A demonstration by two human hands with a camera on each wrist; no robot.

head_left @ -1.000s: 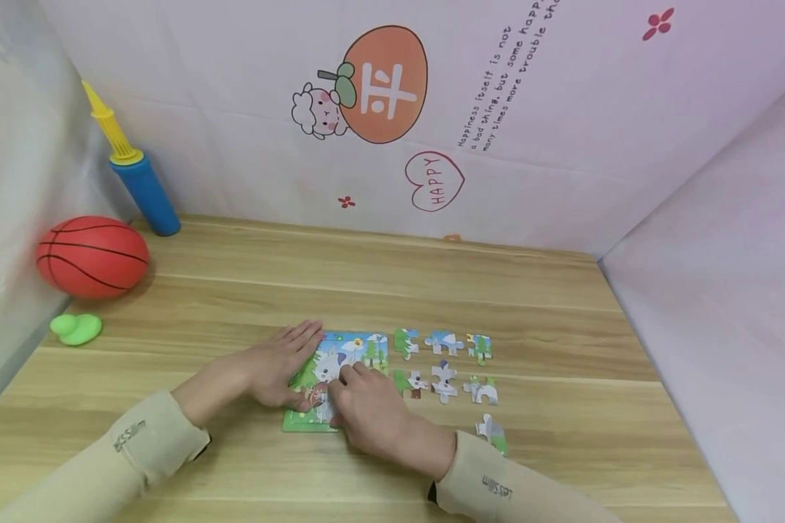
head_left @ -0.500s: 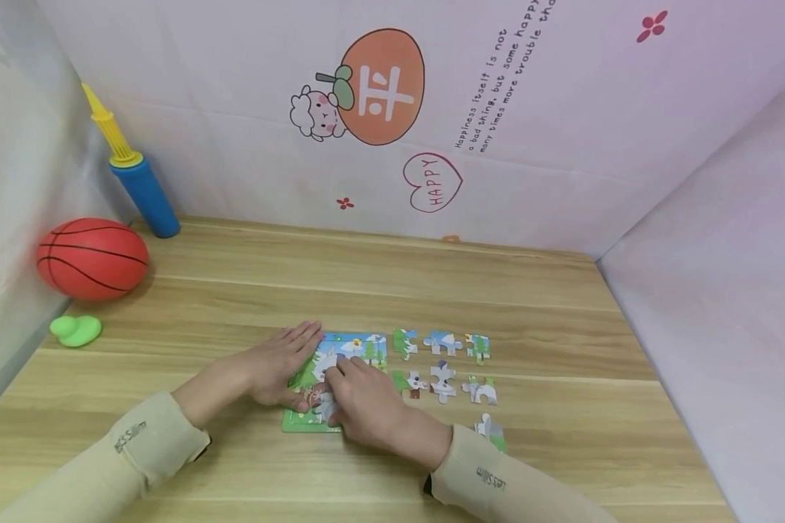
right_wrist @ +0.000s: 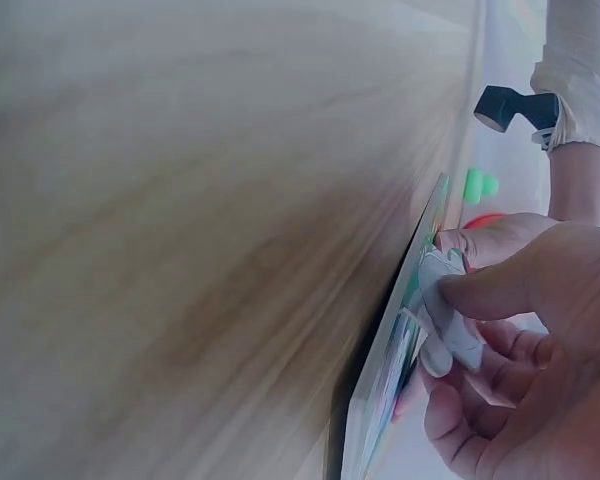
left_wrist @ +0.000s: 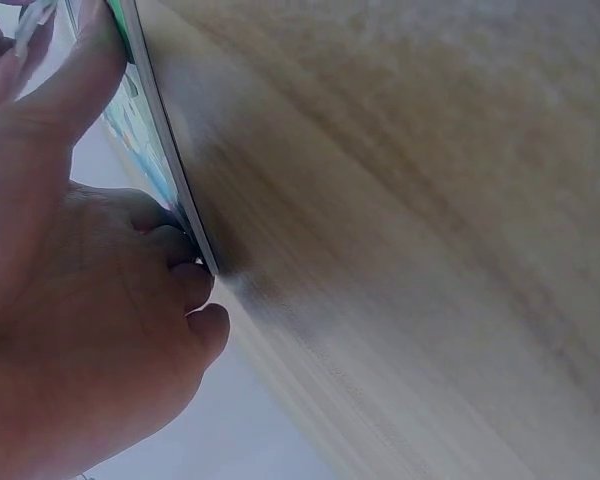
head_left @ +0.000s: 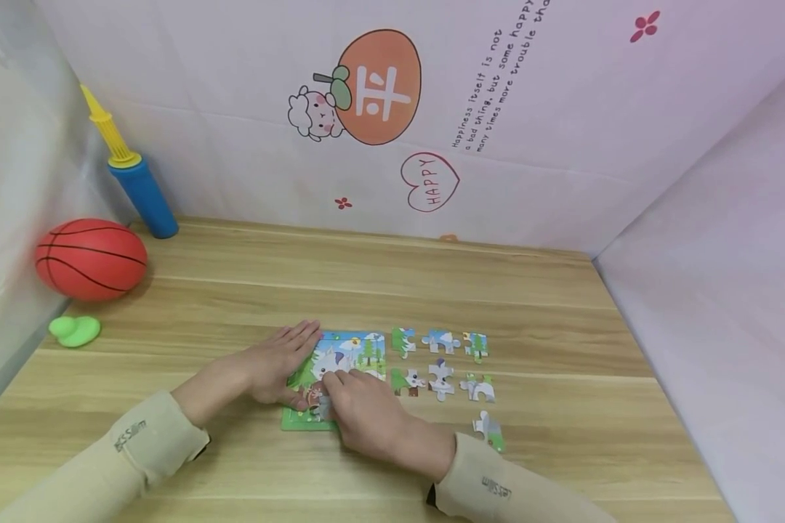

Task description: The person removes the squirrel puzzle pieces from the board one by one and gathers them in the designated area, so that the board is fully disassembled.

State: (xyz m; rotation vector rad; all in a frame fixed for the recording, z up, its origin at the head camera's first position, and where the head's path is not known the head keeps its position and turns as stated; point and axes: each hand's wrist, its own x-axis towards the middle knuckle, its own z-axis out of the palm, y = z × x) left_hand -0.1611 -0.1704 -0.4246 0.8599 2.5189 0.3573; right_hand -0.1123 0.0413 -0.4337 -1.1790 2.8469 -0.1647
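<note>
A jigsaw board (head_left: 370, 346) with a cartoon animal picture lies flat on the wooden table. My left hand (head_left: 273, 367) rests along its left side, fingers straight toward the far corner and thumb on the lower left part. In the left wrist view the thumb (left_wrist: 85, 80) presses at the board's edge. Over the lower right of the board, my right hand (head_left: 369, 410) pinches a grey puzzle piece (right_wrist: 442, 300) between thumb and fingers. The right wrist view shows this piece tilted, close over the board; the right hand hides it in the head view.
Loose puzzle pieces (head_left: 441, 379) lie in rows right of the board, one piece (head_left: 489, 431) by the right sleeve. A red ball (head_left: 91, 259), a blue and yellow hand pump (head_left: 142, 196) and a green knobbed object (head_left: 75, 330) stand at the left. Printed cloth walls (head_left: 536, 181) surround the table.
My right hand has drawn slightly toward the front of the board, uncovering more of the picture's middle. The left hand stays in place.
</note>
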